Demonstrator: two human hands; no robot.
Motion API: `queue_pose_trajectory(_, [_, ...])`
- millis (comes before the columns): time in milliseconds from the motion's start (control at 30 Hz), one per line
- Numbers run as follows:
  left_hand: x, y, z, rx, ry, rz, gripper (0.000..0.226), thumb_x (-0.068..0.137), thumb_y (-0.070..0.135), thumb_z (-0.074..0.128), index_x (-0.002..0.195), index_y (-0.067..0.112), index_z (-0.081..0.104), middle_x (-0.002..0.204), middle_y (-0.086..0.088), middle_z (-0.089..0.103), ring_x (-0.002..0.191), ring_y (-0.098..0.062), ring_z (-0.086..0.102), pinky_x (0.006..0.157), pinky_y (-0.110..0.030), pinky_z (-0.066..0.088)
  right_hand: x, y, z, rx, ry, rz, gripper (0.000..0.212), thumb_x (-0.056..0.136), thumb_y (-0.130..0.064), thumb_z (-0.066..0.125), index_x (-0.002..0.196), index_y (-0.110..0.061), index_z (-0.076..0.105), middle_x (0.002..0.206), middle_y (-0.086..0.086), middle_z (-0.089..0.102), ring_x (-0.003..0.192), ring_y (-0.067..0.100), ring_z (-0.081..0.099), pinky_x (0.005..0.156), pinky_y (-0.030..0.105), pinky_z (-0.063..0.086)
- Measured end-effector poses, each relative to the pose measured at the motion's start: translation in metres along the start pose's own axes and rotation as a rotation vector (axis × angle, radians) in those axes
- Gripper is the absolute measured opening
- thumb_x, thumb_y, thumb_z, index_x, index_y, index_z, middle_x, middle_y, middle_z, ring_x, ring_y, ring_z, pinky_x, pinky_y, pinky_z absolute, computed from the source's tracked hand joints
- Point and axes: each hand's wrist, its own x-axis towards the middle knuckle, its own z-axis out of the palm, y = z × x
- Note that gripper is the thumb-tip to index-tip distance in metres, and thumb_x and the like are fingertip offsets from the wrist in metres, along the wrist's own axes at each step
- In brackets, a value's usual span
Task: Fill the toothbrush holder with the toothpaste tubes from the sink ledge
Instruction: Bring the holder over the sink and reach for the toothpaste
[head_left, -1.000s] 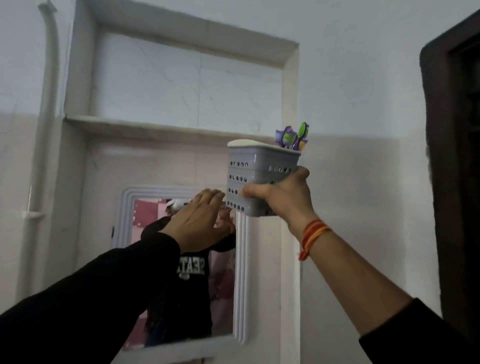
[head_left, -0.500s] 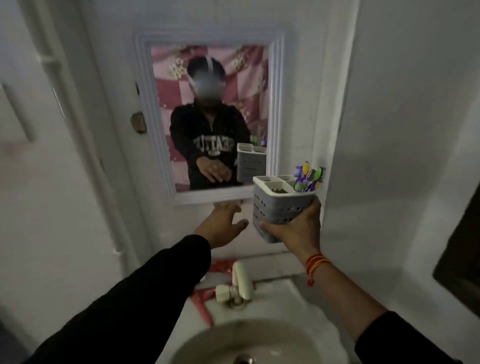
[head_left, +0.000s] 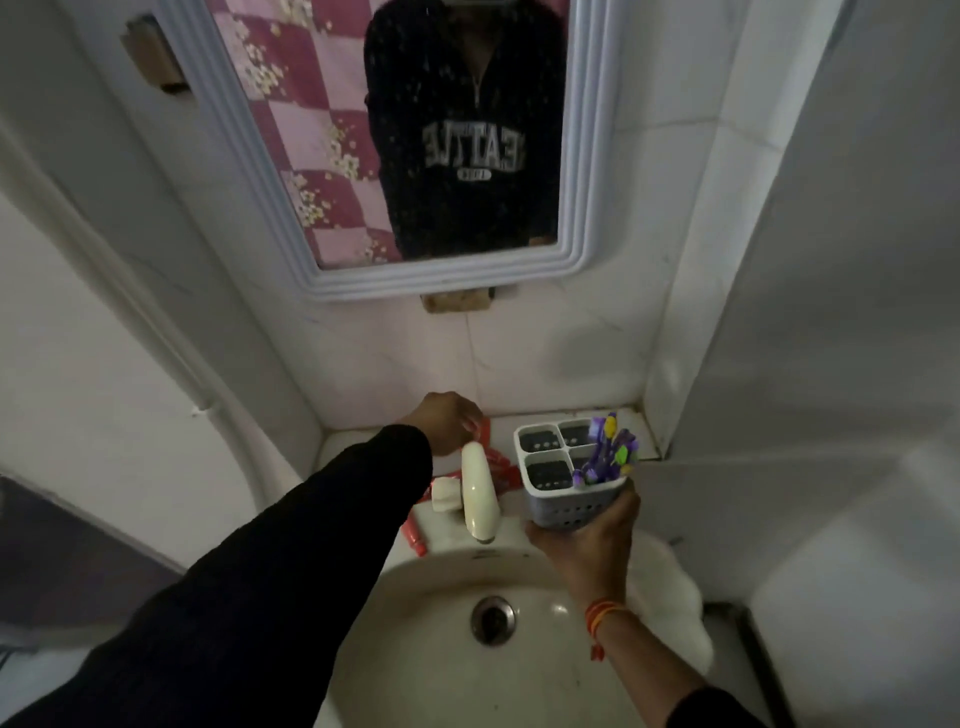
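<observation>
My right hand (head_left: 587, 543) grips the grey toothbrush holder (head_left: 571, 501) from below, upright over the sink's right rim. It has four compartments; purple and green toothbrushes (head_left: 608, 454) stand in the near right one, the others look empty. Red toothpaste tubes (head_left: 501, 470) lie on the sink ledge behind the tap. Another red tube (head_left: 415, 538) lies left of the tap, cap toward me. My left hand (head_left: 444, 423) reaches over the ledge, fingers curled on the end of a red tube (head_left: 485, 431).
A cream tap (head_left: 480, 493) stands between my hands, over the white sink basin (head_left: 415, 649) with its drain (head_left: 492, 619). A white-framed mirror (head_left: 576, 260) hangs above the ledge. Tiled walls close in left and right.
The view has swung down from the high shelf to the sink. My right hand has brought the holder down to sink level. My left hand has dropped to the ledge and closed on a red tube.
</observation>
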Motion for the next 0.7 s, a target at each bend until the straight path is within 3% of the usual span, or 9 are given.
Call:
queue_pose_trajectory(67, [0.009, -0.002, 0.008, 0.044, -0.038, 0.015, 0.031, 0.086, 0.007, 0.064, 0.111, 0.020, 0.077, 0.112, 0.000, 0.076, 0.108, -0.018, 0.070, 0.101, -0.031, 0.052, 0.000, 0.013, 0.002, 0.006, -0.021, -0.005, 0.126, 0.035, -0.028, 0.102, 0.139, -0.013, 0.031, 0.133, 0.006, 0.048, 0.119, 0.022, 0.056, 0.095, 0.041, 0.057])
queue_pose_trajectory(167, [0.022, -0.003, 0.018, 0.107, -0.097, 0.017, 0.032, 0.090, 0.010, 0.064, 0.118, 0.020, 0.075, 0.122, -0.001, 0.071, 0.112, -0.019, 0.066, 0.096, -0.026, 0.049, -0.004, 0.030, 0.003, 0.024, -0.063, 0.005, 0.132, 0.037, -0.027, 0.104, 0.143, -0.009, 0.028, 0.139, 0.010, 0.047, 0.124, 0.020, 0.053, 0.102, 0.024, 0.050])
queue_pose_trajectory(267, [0.035, -0.004, 0.027, 0.166, -0.131, 0.002, 0.032, 0.092, 0.021, 0.064, 0.123, 0.022, 0.071, 0.129, -0.006, 0.065, 0.116, -0.026, 0.063, 0.098, -0.031, 0.049, -0.004, 0.042, 0.004, 0.037, -0.105, 0.027, 0.129, 0.037, -0.023, 0.104, 0.139, -0.002, 0.029, 0.137, 0.014, 0.049, 0.124, 0.023, 0.055, 0.104, 0.025, 0.049])
queue_pose_trajectory(333, [0.044, -0.003, 0.031, 0.213, -0.156, -0.022, 0.032, 0.094, 0.028, 0.059, 0.125, 0.023, 0.069, 0.132, -0.008, 0.062, 0.118, -0.029, 0.061, 0.100, -0.035, 0.049, -0.002, 0.046, 0.003, 0.018, -0.126, 0.018, 0.117, 0.039, -0.019, 0.103, 0.132, 0.004, 0.035, 0.130, 0.017, 0.051, 0.118, 0.024, 0.056, 0.097, 0.007, 0.045])
queue_pose_trajectory(400, [0.054, -0.004, 0.036, 0.255, -0.190, -0.034, 0.033, 0.096, 0.031, 0.054, 0.122, 0.019, 0.070, 0.128, -0.011, 0.063, 0.114, -0.030, 0.062, 0.095, -0.035, 0.049, 0.002, 0.047, 0.002, 0.007, -0.161, 0.000, 0.111, 0.040, -0.020, 0.103, 0.129, 0.004, 0.041, 0.127, 0.017, 0.051, 0.115, 0.022, 0.058, 0.093, 0.002, 0.042])
queue_pose_trajectory(500, [0.059, -0.004, 0.042, 0.395, -0.213, 0.017, 0.033, 0.093, 0.032, 0.049, 0.112, 0.015, 0.070, 0.121, -0.014, 0.065, 0.102, -0.032, 0.065, 0.083, -0.034, 0.050, 0.009, 0.044, -0.003, 0.034, -0.179, -0.021, 0.110, 0.041, -0.027, 0.104, 0.130, -0.006, 0.043, 0.129, 0.010, 0.051, 0.118, 0.012, 0.059, 0.097, 0.010, 0.048])
queue_pose_trajectory(633, [0.056, -0.001, 0.042, 0.540, -0.182, 0.100, 0.028, 0.098, 0.026, 0.050, 0.121, 0.014, 0.062, 0.126, -0.014, 0.059, 0.113, -0.036, 0.061, 0.093, -0.043, 0.049, 0.019, 0.042, -0.007, 0.071, -0.240, 0.029, 0.108, 0.041, -0.031, 0.105, 0.128, -0.009, 0.044, 0.130, 0.011, 0.060, 0.118, 0.013, 0.065, 0.095, 0.034, 0.058])
queue_pose_trajectory(700, [0.055, 0.001, 0.038, 0.550, -0.172, 0.139, 0.028, 0.095, 0.024, 0.058, 0.121, 0.014, 0.059, 0.125, -0.013, 0.059, 0.111, -0.033, 0.062, 0.090, -0.043, 0.049, 0.022, 0.045, -0.008, 0.090, -0.267, 0.062, 0.110, 0.041, -0.028, 0.105, 0.130, -0.009, 0.044, 0.131, 0.011, 0.061, 0.119, 0.018, 0.066, 0.092, 0.042, 0.060])
